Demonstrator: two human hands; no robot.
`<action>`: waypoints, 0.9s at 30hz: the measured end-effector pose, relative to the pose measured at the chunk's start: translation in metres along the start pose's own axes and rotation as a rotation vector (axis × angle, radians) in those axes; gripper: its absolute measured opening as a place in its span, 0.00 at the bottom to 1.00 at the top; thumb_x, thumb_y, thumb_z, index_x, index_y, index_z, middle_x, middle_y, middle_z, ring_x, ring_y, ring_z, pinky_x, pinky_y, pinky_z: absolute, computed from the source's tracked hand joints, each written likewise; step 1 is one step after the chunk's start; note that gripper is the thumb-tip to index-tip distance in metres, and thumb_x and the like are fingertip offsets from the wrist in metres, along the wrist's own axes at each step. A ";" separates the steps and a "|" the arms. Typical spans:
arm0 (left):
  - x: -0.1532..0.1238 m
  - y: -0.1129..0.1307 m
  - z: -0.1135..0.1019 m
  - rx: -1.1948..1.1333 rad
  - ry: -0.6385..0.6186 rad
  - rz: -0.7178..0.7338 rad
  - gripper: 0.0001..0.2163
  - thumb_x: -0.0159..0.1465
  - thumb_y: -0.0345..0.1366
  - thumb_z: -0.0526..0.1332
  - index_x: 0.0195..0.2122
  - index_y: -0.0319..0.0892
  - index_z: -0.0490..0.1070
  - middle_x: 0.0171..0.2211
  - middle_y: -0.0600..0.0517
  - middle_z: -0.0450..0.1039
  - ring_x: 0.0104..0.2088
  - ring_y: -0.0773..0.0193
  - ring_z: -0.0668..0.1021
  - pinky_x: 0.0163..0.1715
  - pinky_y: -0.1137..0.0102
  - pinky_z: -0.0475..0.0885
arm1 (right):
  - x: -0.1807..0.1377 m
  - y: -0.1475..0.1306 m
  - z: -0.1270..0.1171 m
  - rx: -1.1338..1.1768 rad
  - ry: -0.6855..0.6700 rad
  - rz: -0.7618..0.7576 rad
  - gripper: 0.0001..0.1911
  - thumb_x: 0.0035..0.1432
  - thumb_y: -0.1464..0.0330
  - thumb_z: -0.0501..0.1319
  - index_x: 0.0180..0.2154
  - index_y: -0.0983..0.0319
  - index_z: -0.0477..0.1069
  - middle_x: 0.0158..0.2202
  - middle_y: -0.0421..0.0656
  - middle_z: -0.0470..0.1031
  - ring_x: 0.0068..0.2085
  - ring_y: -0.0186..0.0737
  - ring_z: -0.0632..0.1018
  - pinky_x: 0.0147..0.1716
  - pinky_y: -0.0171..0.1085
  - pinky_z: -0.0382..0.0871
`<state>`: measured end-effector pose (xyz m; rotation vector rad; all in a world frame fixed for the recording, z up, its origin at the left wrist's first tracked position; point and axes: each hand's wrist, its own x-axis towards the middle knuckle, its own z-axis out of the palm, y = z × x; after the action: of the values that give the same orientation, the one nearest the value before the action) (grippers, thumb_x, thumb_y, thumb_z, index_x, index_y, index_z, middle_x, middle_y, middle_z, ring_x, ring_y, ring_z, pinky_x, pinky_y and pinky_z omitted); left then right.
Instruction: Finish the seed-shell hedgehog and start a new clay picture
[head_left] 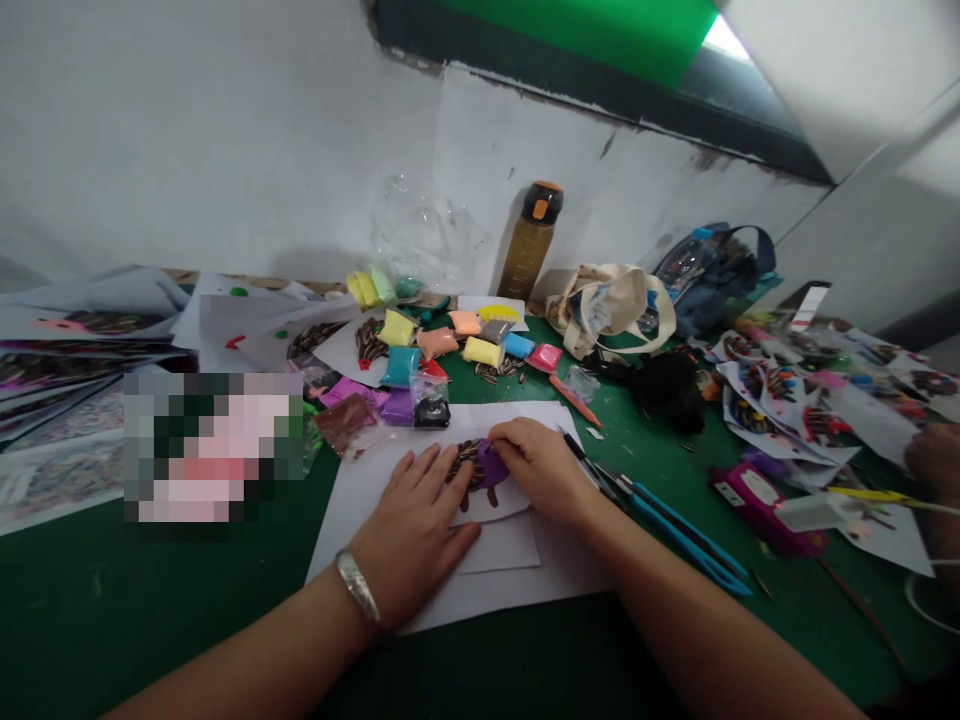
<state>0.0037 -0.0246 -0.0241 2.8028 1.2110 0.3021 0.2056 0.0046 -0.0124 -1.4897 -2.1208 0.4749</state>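
My left hand (pixel 420 520), a silver bracelet at its wrist, lies flat with fingers spread on white paper (pixel 499 550). Its fingertips rest at the left edge of a small picture made of purple clay (pixel 493 468) and rows of striped sunflower seeds (pixel 469 460). Brown clay legs show at the bottom of that picture. My right hand (pixel 532 465) pinches at the top of the purple clay. A small dark tip, seemingly a sunflower seed, shows between its thumb and forefinger, mostly hidden by the fingers.
Bags of coloured clay (pixel 439 343) and loose seeds lie behind the paper. Blue tweezers (pixel 682 535) and pens are at right, near a magenta device (pixel 765 505). A bottle (pixel 531 240) and cloth bag (pixel 600 310) stand behind. Another person's hand (pixel 934 460) shows at far right.
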 end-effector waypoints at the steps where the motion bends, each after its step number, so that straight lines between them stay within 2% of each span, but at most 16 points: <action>1: 0.000 0.000 0.000 0.001 0.002 0.002 0.26 0.64 0.44 0.55 0.61 0.37 0.61 0.62 0.38 0.59 0.61 0.43 0.61 0.58 0.48 0.59 | 0.000 0.000 0.001 -0.012 0.013 -0.002 0.09 0.62 0.73 0.54 0.36 0.61 0.73 0.34 0.42 0.75 0.37 0.37 0.73 0.39 0.34 0.63; 6: 0.000 0.000 0.000 -0.001 -0.004 0.004 0.26 0.64 0.44 0.55 0.60 0.36 0.62 0.62 0.38 0.59 0.61 0.43 0.62 0.58 0.47 0.59 | 0.000 0.001 0.008 -0.026 0.069 -0.015 0.09 0.62 0.73 0.55 0.36 0.61 0.73 0.35 0.42 0.75 0.38 0.38 0.73 0.41 0.35 0.62; 16: 0.000 -0.001 0.003 0.016 -0.012 0.006 0.27 0.65 0.46 0.54 0.61 0.36 0.61 0.62 0.38 0.58 0.61 0.43 0.61 0.58 0.48 0.58 | -0.002 0.003 0.012 -0.130 0.083 -0.054 0.09 0.60 0.74 0.56 0.35 0.62 0.75 0.32 0.44 0.75 0.37 0.39 0.72 0.39 0.35 0.62; 27: 0.000 0.001 0.002 0.018 -0.006 0.002 0.26 0.64 0.44 0.55 0.60 0.35 0.61 0.62 0.38 0.59 0.61 0.43 0.61 0.58 0.48 0.58 | 0.006 -0.003 0.013 -0.180 0.021 -0.009 0.09 0.57 0.77 0.57 0.31 0.63 0.76 0.29 0.44 0.75 0.34 0.38 0.73 0.36 0.34 0.61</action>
<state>0.0051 -0.0251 -0.0255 2.8182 1.2167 0.2845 0.1942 0.0090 -0.0206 -1.5744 -2.2015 0.2696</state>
